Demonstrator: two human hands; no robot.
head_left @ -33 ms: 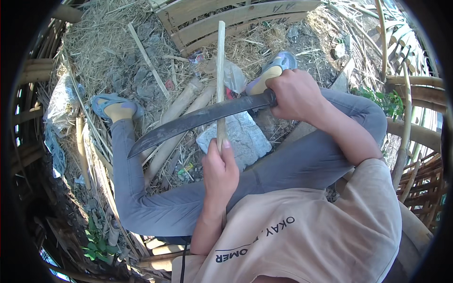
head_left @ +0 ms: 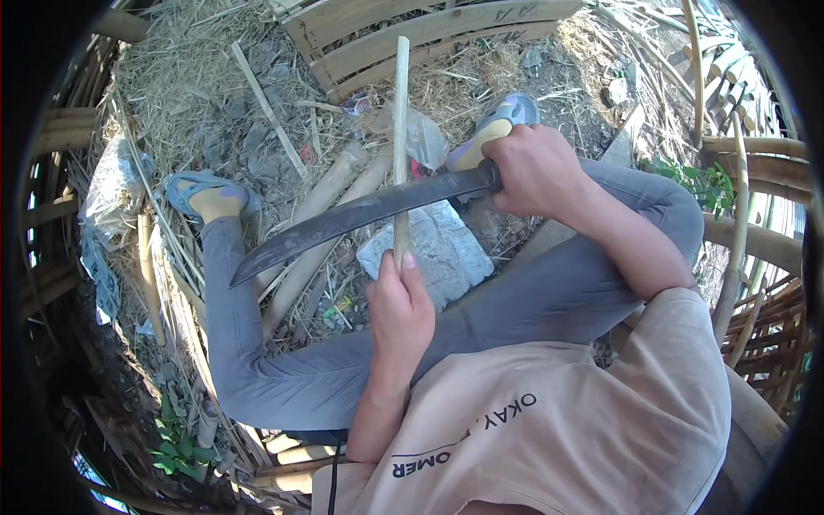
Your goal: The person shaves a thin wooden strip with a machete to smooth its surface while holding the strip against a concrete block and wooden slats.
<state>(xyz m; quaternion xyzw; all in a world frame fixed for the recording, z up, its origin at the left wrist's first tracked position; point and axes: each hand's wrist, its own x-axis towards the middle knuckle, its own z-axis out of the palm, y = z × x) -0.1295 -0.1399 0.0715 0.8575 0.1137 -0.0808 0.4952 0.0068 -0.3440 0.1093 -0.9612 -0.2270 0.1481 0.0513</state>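
My right hand [head_left: 539,172] is closed around the handle of a machete [head_left: 343,218], whose long dark blade points to the left and slants toward me at its tip. The blade crosses a narrow pale stick [head_left: 401,120] of wood or split bamboo; whether it presses on it I cannot tell. Closed around the lower part of that stick is my left hand [head_left: 401,300], with its thumb along the side. The stick points away from me. Beneath the blade and stick, between my legs, lies a pale, rough stone block [head_left: 446,253].
Thick bamboo poles [head_left: 318,210] lie on the straw-covered ground left of the stone. A slatted wooden crate [head_left: 438,34] stands at the far side. A thin loose strip [head_left: 268,107] lies farther left. Crumpled plastic [head_left: 118,189] rests at the left; bamboo fencing [head_left: 764,249] borders the right.
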